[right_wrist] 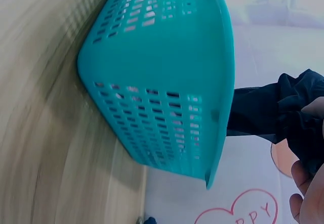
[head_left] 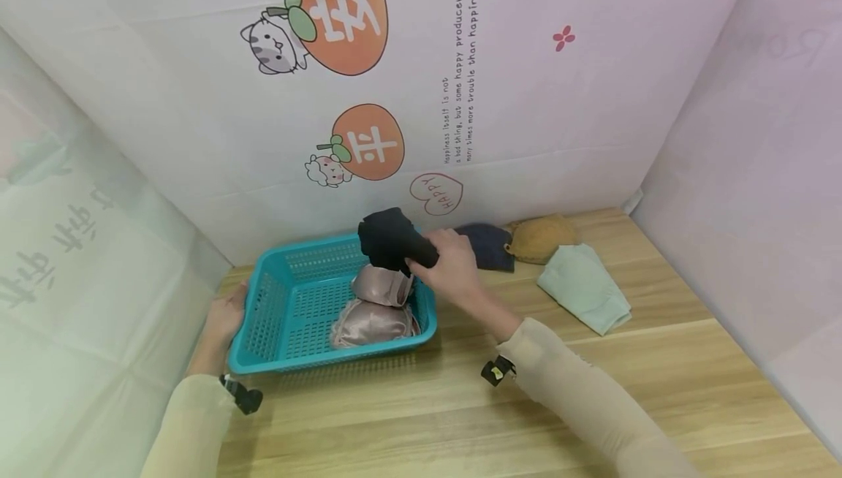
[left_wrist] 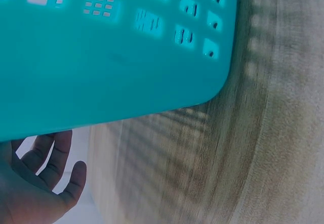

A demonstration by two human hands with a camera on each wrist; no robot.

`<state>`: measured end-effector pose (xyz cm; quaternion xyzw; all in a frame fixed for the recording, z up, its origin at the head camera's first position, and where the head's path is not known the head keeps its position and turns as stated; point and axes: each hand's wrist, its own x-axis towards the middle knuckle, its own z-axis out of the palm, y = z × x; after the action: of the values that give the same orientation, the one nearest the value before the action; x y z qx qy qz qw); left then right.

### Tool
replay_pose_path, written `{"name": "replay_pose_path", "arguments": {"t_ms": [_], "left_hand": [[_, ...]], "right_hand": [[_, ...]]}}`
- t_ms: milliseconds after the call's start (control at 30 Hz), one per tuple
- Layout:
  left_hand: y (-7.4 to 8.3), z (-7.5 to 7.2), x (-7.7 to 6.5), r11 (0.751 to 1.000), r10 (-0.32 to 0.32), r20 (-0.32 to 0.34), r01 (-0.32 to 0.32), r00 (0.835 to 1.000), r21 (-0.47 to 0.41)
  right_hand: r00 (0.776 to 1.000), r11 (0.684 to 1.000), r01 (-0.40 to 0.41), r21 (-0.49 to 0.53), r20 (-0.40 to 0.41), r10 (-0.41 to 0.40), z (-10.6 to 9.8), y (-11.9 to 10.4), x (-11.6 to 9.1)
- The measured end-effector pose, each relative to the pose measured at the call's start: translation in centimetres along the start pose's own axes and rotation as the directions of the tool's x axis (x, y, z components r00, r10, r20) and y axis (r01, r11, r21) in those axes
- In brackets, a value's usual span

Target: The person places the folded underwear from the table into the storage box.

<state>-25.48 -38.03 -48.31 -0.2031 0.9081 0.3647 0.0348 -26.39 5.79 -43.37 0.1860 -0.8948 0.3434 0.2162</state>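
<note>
My right hand [head_left: 454, 266] grips a crumpled black garment [head_left: 388, 238] above the right back part of a turquoise plastic basket [head_left: 332, 359]. In the right wrist view the black garment [right_wrist: 298, 113] bunches in the fingers and hangs past the basket's rim; its exact kind is unclear. My left hand [head_left: 226, 315] holds the basket's left rim. Its fingers bend beneath that edge in the left wrist view, while the thumb is hidden. Inside the basket's right half lies a shiny mauve bra [head_left: 375, 323], its cups stacked one behind the other.
On the wooden table [head_left: 460, 405], right of the basket, lie a folded navy cloth [head_left: 490, 245], a mustard bra [head_left: 544, 237] and a folded pale mint cloth [head_left: 584, 286]. A printed white sheet [head_left: 513, 98] covers the wall behind, with similar sheets at both sides.
</note>
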Motion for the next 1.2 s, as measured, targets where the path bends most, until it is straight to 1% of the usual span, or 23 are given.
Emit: {"name": "replay_pose_path", "arguments": {"t_ms": [300,500,667,767,900,1000,1200], "left_hand": [[0.2,-0.3,0.1,1.000,-0.017,0.045,0.018,0.999,-0.017],[0.1,-0.3,0.0,1.000,-0.020,0.041,0.021,0.999,-0.015],[0.0,-0.3,0.0,0.999,-0.031,0.045,0.031,0.999,-0.008],[-0.1,-0.3,0.1,1.000,-0.026,0.045,0.026,0.999,0.009],[0.0,-0.3,0.1,0.999,-0.036,0.036,0.036,0.999,0.005],[0.1,-0.3,0.0,0.999,-0.038,0.028,0.038,0.999,0.000],[0.1,-0.2,0.1,1.000,-0.003,0.021,0.002,1.000,0.023]], "right_hand": [[0.999,0.999,0.044,0.011,0.025,-0.044,1.1,-1.9,-0.2],[0.996,0.998,0.059,-0.010,0.064,-0.058,2.0,-2.7,-0.1],[0.994,0.995,0.095,-0.012,0.060,-0.095,2.5,-3.5,-0.1],[0.992,0.994,0.105,-0.015,0.070,-0.103,2.8,-4.0,-0.2],[0.991,0.994,0.111,-0.023,0.079,-0.109,3.2,-4.7,-0.1],[0.989,0.991,0.131,-0.024,0.073,-0.129,3.4,-5.2,-0.1],[0.985,0.986,0.149,-0.070,0.095,-0.142,4.0,-5.8,-0.2]]}}
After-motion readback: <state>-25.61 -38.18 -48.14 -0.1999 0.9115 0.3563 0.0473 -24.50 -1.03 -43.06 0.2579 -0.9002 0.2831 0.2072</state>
